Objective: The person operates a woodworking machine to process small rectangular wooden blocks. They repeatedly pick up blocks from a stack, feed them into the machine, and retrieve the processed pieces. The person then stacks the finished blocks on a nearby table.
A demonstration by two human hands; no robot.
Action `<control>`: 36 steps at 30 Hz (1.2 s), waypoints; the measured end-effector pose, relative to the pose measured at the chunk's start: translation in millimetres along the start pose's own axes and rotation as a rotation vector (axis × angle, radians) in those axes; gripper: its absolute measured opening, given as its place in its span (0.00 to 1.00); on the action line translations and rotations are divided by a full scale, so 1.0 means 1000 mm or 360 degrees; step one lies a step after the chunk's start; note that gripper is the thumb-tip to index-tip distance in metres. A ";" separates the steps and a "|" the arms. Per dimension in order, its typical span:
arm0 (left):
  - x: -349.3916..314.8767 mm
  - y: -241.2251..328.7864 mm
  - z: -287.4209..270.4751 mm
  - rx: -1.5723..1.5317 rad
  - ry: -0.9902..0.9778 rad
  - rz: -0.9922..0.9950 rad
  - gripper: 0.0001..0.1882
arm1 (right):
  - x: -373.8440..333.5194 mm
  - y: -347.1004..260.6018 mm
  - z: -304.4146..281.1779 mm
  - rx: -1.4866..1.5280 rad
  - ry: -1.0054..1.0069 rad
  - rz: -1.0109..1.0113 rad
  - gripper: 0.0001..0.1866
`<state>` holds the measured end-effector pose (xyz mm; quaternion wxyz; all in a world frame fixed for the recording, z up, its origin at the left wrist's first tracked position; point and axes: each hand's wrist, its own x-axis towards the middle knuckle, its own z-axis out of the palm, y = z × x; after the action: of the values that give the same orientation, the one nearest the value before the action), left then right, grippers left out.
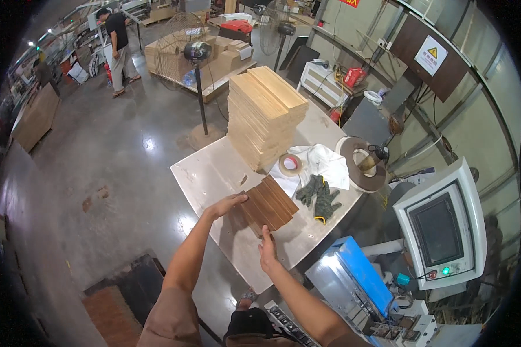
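A small stack of dark brown wooden boards (270, 202), its layers slightly staggered, is at the near part of a pale work table (198, 172). My left hand (228, 205) grips its left end, with the thumb at the upper corner. At the near edge, my right hand (267, 250) holds the stack with the thumb up along its side; the other fingers are mostly hidden. Whether the stack rests fully on the table I cannot tell. Behind it rises a tall pile of light wooden boards (260, 124).
Right of the boards lie grey gloves (324, 202), a tape roll (290, 165), a white cloth (324, 162) and a large brown edging roll (344, 151). A machine with a blue cover (364, 274) and a control screen (437, 228) stands at right. A pedestal fan (198, 75) and a person (118, 46) are farther back.
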<state>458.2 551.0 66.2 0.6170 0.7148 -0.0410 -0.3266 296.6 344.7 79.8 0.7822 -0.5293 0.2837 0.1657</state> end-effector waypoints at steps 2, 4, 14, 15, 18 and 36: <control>0.002 -0.002 -0.003 -0.0008 -0.0021 -0.0035 0.47 | 0.003 0.004 0.004 0.0028 0.0021 0.0020 0.62; 0.006 -0.006 -0.005 -0.0016 -0.0022 -0.0062 0.47 | 0.018 0.020 -0.004 -0.0014 0.0002 -0.0039 0.62; -0.024 -0.008 0.017 -0.0069 0.0066 0.0010 0.40 | 0.017 0.045 -0.022 0.0060 -0.0081 0.0001 0.57; -0.030 -0.013 0.024 -0.0081 0.0053 0.0021 0.38 | 0.009 0.046 -0.027 0.0045 -0.0098 -0.0001 0.55; -0.064 -0.032 0.057 -0.0104 0.0214 0.0005 0.36 | -0.031 0.046 -0.041 -0.0021 -0.0085 -0.0048 0.52; -0.096 0.001 0.372 -0.0356 -0.0012 0.0148 0.37 | -0.181 0.016 -0.286 0.0136 0.0617 -0.0350 0.55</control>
<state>190.9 277.1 97.6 0.7072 0.6376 -0.0398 -0.3028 69.1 94.4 100.9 0.7482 -0.5454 0.3760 -0.0374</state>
